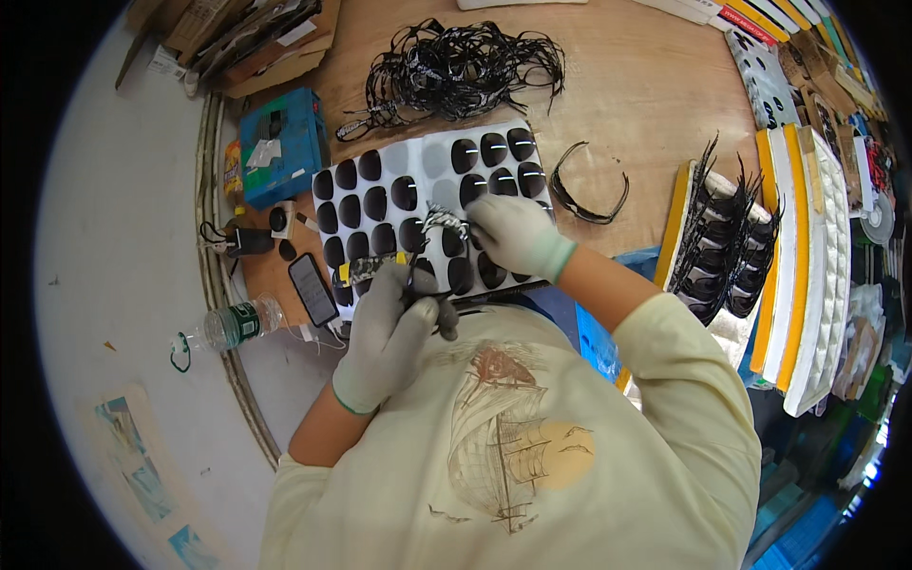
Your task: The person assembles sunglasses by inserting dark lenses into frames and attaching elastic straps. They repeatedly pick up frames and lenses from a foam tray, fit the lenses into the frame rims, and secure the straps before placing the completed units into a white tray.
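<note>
Working: both gloved hands meet over the near edge of the lens tray (380, 163), the landmark for all places below.
left hand (391, 332): closed around a thin dark tool or frame part, thumb side up, at the tray's near left corner; held close to the body, likely for control on fine work.
right hand (513, 233): fingers curled, pinching the patterned frame piece (445, 221) against the tray's near middle rows; seems braced on the tray for steadiness.
frame piece axis: long axis runs roughly left-right across the tray, slightly tilted; which end leads I cannot tell, hands cover it.
dark lenses (494, 149): sit in rows of tray pockets, some pockets bare, probably kept apart to avoid scratches.
loose black frame (589, 195): just right of the tray, open side away from the person.
pile of black temples (456, 66): beyond the tray's far edge.
phone (313, 289): off the tray's near left corner.
blue box (280, 142): left of the tray.
</note>
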The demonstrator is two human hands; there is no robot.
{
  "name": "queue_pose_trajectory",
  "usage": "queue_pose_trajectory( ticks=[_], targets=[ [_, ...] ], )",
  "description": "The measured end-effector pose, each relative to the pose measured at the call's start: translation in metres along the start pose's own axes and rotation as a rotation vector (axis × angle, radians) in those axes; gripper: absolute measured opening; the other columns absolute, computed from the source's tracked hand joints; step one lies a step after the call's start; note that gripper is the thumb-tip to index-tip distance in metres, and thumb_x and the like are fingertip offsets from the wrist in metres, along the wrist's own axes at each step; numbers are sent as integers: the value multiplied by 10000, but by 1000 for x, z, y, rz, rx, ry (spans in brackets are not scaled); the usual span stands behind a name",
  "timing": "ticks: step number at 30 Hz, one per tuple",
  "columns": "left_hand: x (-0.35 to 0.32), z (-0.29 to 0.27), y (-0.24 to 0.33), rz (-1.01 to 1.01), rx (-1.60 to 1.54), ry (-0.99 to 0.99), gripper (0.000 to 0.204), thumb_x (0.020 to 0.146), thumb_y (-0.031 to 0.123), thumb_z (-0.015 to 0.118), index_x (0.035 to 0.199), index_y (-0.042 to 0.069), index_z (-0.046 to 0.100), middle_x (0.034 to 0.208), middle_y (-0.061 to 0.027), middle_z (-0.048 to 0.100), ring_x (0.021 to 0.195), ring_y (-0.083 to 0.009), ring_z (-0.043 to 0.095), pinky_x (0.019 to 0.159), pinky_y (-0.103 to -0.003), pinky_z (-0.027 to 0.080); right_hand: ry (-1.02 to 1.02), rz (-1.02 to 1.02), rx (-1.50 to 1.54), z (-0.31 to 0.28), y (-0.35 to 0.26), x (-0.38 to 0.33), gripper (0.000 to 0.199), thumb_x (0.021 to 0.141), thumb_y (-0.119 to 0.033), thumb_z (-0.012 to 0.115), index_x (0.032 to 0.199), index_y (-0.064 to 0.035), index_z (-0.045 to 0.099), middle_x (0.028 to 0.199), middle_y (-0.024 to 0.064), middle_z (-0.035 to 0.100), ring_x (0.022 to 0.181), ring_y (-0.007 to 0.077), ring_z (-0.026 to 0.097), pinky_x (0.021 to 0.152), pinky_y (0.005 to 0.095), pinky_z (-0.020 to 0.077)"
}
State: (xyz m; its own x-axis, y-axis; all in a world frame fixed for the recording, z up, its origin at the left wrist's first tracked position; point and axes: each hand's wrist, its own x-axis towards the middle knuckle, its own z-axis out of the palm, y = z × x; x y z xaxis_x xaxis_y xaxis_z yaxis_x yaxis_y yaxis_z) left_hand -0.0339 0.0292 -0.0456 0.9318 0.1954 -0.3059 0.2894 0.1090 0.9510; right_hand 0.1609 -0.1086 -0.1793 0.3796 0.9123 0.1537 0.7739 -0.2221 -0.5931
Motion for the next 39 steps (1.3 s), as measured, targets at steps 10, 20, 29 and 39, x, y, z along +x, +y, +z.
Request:
queue_pose_trajectory(
  ticks=[10, 20, 29, 39],
  targets=[
    [26, 16, -13, 58, 460, -88, 259, 1010, 121, 485, 1178, -71, 532, 871, -130, 695, 773, -187, 697, 746, -329, 554, 555, 497, 1410, -35, -89, -70, 281, 952, -27, 645, 1228, 9, 605, 1056, 107, 706, 926, 147, 681, 763, 285, 561],
    [17, 23, -7, 127, 307, -188, 299, 1042, 226, 462, 1117, -48, 556, 804, -129, 707, 713, -228, 711, 685, -335, 563, 420, 475, 1441, -50, -87, -65, 280, 929, -58, 658, 1174, -5, 530, 1030, 78, 640, 910, 135, 624, 839, 295, 539],
    [7, 7, -24, 154, 481, -293, 334, 1047, 237, 465, 1155, -72, 528, 813, -126, 703, 693, -206, 697, 676, -318, 556, -85, 652, 1668, -59, -63, -62, 261, 938, -145, 656, 1108, 31, 564, 1040, 87, 630, 937, 178, 619, 890, 337, 514],
    [-4, 9, -17, 160, 322, 72, 260, 1002, 183, 490, 1023, -49, 604, 674, -73, 673, 607, -127, 654, 585, -278, 515, -142, 423, 1886, -28, -67, -44, 347, 988, -207, 618, 1188, 76, 617, 1128, 138, 675, 1070, 216, 630, 986, 392, 483]
  ],
)
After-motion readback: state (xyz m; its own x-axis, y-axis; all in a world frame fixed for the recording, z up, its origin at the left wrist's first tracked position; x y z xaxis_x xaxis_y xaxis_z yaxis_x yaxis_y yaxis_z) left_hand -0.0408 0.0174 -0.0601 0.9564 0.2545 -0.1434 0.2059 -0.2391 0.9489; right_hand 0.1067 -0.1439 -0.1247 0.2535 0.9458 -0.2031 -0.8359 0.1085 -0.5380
